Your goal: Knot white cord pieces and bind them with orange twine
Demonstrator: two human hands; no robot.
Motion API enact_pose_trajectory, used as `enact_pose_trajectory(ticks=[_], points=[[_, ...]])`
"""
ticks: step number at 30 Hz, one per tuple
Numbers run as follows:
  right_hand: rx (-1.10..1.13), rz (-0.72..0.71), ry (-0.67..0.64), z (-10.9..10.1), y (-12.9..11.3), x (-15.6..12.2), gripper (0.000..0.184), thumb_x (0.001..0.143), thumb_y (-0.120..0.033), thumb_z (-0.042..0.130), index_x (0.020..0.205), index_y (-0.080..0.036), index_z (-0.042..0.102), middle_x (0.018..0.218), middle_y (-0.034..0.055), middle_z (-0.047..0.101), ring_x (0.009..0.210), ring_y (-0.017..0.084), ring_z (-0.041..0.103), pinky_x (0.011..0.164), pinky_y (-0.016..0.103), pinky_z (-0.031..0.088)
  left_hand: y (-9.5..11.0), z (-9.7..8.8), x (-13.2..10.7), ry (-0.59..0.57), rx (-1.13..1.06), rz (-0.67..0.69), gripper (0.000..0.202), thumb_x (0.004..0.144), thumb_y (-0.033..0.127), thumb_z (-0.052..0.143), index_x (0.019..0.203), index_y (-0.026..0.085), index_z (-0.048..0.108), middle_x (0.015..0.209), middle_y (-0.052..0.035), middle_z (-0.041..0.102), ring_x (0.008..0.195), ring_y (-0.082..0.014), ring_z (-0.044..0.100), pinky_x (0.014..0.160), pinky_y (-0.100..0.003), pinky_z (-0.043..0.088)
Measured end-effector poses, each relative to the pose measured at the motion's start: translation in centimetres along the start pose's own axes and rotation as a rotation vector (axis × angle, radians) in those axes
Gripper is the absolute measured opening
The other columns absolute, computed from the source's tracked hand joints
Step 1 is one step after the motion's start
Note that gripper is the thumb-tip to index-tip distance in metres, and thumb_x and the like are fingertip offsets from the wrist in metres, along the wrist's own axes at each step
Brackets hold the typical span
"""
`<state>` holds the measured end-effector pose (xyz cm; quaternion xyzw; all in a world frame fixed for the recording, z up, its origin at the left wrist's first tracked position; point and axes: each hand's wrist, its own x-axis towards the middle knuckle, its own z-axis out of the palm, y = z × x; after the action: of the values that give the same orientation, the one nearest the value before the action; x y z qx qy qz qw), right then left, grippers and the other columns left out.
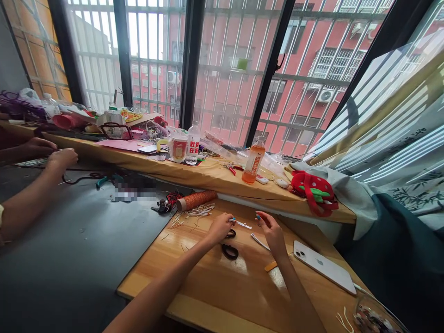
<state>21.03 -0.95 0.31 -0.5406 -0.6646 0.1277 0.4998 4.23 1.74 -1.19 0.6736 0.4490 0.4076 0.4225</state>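
Over the wooden table [208, 282], my left hand [220, 228] pinches one end of a short white cord [244, 225]. The cord's other end points toward my right hand [271, 226], whose thumb and fingertips are drawn together; whether anything thin lies between them I cannot make out. A small bright blue patch shows at the fingertips of each hand. Black-handled scissors [230, 252] lie under my left hand, their blades hidden. Beneath my right hand rests a white strip of cord [259, 241], and a flat orange-yellow piece [271, 266] is beside that wrist.
A white phone [324, 266] with a cable lies at right, near a bowl of beads [373, 319]. Behind are an orange thread spool [197, 200], loose white cords [194, 214] and a cluttered ledge with a tea bottle [254, 161]. Another person's hands [62, 159] work at left.
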Motion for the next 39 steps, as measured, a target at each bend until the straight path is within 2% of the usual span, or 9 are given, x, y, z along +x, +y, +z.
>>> enact_pose_trajectory(ticks=[2, 4, 8, 13, 19, 22, 27, 34, 39], points=[[-0.003, -0.084, -0.084, -0.4, -1.2, -0.3, 0.029, 0.076, -0.035, 0.044, 0.097, -0.017, 0.055, 0.098, 0.0085, 0.056, 0.087, 0.017, 0.054, 0.076, 0.030, 0.043, 0.0, 0.1, -0.1, 0.048, 0.150, 0.089, 0.015, 0.070, 0.010, 0.039, 0.064, 0.014, 0.053, 0.082, -0.0027, 0.048, 0.079, -0.0113, 0.045, 0.069, -0.019, 0.035], [-0.096, -0.218, -0.235, 0.0, -2.3, -0.9, 0.026, 0.076, -0.032, 0.046, 0.096, -0.019, 0.055, 0.100, 0.0075, 0.055, 0.090, 0.018, 0.052, 0.077, 0.030, 0.042, -0.1, 0.3, -0.4, 0.027, 0.300, 0.135, 0.018, 0.073, 0.012, 0.037, 0.072, 0.015, 0.055, 0.088, -0.0046, 0.051, 0.081, -0.0118, 0.048, 0.069, -0.020, 0.036], [-0.356, -0.296, -0.337, 1.4, -3.3, -2.0, 0.023, 0.079, -0.023, 0.042, 0.097, -0.019, 0.054, 0.092, 0.0065, 0.058, 0.084, 0.019, 0.053, 0.075, 0.033, 0.041, -0.5, 0.5, -0.6, -0.066, 0.439, 0.096, 0.020, 0.074, 0.017, 0.038, 0.079, 0.016, 0.058, 0.070, -0.0034, 0.058, 0.065, -0.0126, 0.052, 0.057, -0.020, 0.036], [-0.274, -0.232, -0.289, 2.3, -2.6, -2.2, 0.023, 0.079, -0.015, 0.036, 0.097, -0.017, 0.051, 0.092, 0.0077, 0.058, 0.083, 0.017, 0.054, 0.073, 0.028, 0.042, -0.3, 0.3, -0.3, -0.077, 0.324, 0.097, 0.025, 0.074, 0.022, 0.036, 0.074, 0.014, 0.059, 0.059, -0.0017, 0.058, 0.053, -0.0107, 0.049, 0.049, -0.019, 0.033], [-0.216, -0.165, -0.251, 2.9, -2.2, -2.4, 0.024, 0.079, -0.016, 0.032, 0.082, -0.017, 0.055, 0.073, 0.0057, 0.058, 0.064, 0.016, 0.054, 0.062, 0.027, 0.041, 0.1, 0.2, -0.1, -0.084, 0.119, 0.083, 0.027, 0.072, 0.026, 0.037, 0.072, 0.012, 0.059, 0.053, -0.0001, 0.055, 0.049, -0.0092, 0.047, 0.047, -0.018, 0.033], [-0.091, -0.062, -0.249, 2.8, -2.3, -2.3, 0.023, 0.079, -0.020, 0.033, 0.082, -0.016, 0.055, 0.067, 0.0041, 0.058, 0.058, 0.014, 0.054, 0.058, 0.025, 0.042, -0.2, 0.3, 0.1, -0.079, 0.084, 0.105, 0.026, 0.072, 0.026, 0.039, 0.074, 0.012, 0.060, 0.054, -0.0004, 0.055, 0.051, -0.0095, 0.049, 0.048, -0.018, 0.034], [0.145, 0.139, -0.242, 2.4, -2.1, -1.8, 0.023, 0.074, -0.028, 0.040, 0.083, -0.014, 0.056, 0.063, 0.0020, 0.057, 0.052, 0.013, 0.054, 0.054, 0.025, 0.042, 0.0, -0.1, 0.1, -0.072, 0.066, 0.139, 0.025, 0.071, 0.025, 0.040, 0.072, 0.011, 0.060, 0.056, -0.0013, 0.058, 0.053, -0.0100, 0.050, 0.051, -0.018, 0.036], [0.554, 0.316, -0.248, 2.6, -1.2, -1.3, 0.032, 0.060, -0.040, 0.059, 0.077, -0.014, 0.057, 0.065, 0.0025, 0.059, 0.055, 0.013, 0.055, 0.057, 0.027, 0.045, 0.7, -0.8, -0.3, -0.007, 0.156, 0.200, 0.024, 0.071, 0.023, 0.039, 0.070, 0.013, 0.062, 0.060, -0.0015, 0.060, 0.056, -0.0106, 0.051, 0.054, -0.019, 0.035], [0.629, 0.399, -0.284, 2.6, -1.2, -1.2, 0.038, 0.054, -0.044, 0.064, 0.075, -0.013, 0.059, 0.065, 0.0031, 0.060, 0.055, 0.012, 0.056, 0.059, 0.028, 0.046, 0.5, -0.8, -0.1, -0.037, 0.132, 0.178, 0.022, 0.069, 0.022, 0.042, 0.073, 0.013, 0.062, 0.060, -0.0008, 0.060, 0.056, -0.0100, 0.048, 0.054, -0.019, 0.034]])
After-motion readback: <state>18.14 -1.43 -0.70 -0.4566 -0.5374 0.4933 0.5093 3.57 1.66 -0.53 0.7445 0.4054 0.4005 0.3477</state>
